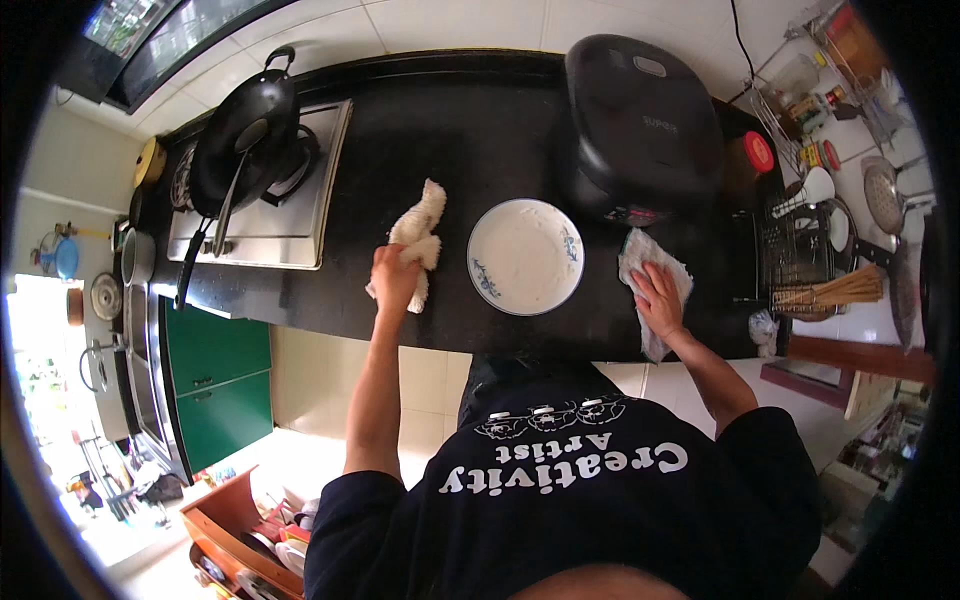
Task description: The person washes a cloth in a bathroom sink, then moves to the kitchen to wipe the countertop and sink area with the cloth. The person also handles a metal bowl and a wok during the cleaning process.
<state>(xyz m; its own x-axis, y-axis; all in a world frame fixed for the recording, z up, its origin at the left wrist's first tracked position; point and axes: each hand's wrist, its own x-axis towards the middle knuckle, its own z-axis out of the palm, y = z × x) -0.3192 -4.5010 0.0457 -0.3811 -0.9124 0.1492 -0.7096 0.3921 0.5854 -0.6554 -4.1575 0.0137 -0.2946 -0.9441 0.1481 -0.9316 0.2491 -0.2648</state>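
Observation:
My left hand (394, 277) grips a bunched cream towelling cloth (422, 214) on the black countertop (427, 127), left of the plate. Under my right hand (658, 300) a white cloth (679, 268) with a greenish edge lies spread on the counter, the fingers resting on top of it. Between the two hands sits a round white plate (526, 255) with blue floral sprigs. Pale smears mark its inner surface. Just beyond my right hand stands a black rice cooker (637, 127) with its lid down.
At the left, a black wok (247, 150) holding a ladle (232, 187) rests on a gas hob (292, 232), its handle (189, 266) jutting past the front edge. A wire rack (799, 262) with chopsticks (847, 289) and a red-lidded jar (757, 151) stand at the right.

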